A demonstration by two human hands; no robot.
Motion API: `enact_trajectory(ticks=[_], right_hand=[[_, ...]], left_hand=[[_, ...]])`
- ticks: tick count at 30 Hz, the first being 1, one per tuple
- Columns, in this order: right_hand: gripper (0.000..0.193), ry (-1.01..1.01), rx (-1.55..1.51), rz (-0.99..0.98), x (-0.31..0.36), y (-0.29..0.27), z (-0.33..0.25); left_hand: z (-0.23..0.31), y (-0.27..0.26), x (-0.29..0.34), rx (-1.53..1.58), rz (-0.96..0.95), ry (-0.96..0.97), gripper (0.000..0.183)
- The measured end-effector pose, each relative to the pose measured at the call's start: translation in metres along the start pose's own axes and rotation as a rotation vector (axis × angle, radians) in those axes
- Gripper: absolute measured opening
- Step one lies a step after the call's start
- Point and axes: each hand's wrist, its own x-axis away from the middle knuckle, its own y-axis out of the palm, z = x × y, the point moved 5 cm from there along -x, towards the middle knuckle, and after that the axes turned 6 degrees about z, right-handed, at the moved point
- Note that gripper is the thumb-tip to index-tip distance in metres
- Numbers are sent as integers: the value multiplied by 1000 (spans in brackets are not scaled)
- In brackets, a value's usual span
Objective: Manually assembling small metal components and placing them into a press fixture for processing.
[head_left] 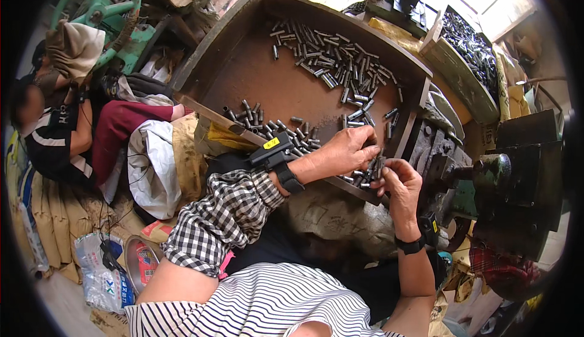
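Note:
A wide tray (234, 72) with wooden sides holds many short, dark metal tubes. One heap of metal tubes (328, 57) lies toward its far right side and another group of tubes (267, 124) along its near edge. At the near right corner my left hand (347, 151) is closed, fingers curled downward; what it holds is hidden. Close beside it my right hand (400, 183) pinches a small metal tube (378, 166) between thumb and fingers. More tubes lie just beneath both hands. Each wrist has a black strap, the left with a small black device.
A dark machine (517, 185) stands close on the right. Behind it sits a wooden box (459, 63) heaped with dark metal parts. At left, another person (67, 118) sits beside a green handwheel (97, 11). A metal basin (139, 261) and sacks (155, 166) lie at lower left.

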Motion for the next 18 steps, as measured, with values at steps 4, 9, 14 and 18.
enact_trajectory(ticks=[4, 9, 14, 18], right_hand=[[10, 58, -48, -39, -3, 3, 4], [11, 55, -46, -44, -6, 4, 3], [13, 162, -3, -110, -7, 0, 2], [10, 269, 121, -242, 5, 7, 3]], left_hand=[[6, 9, 0, -15, 17, 81, 22], [16, 8, 3, -218, 175, 296, 18], [16, 7, 5, -140, 164, 182, 14], [10, -18, -4, 122, 320, 71, 15]])
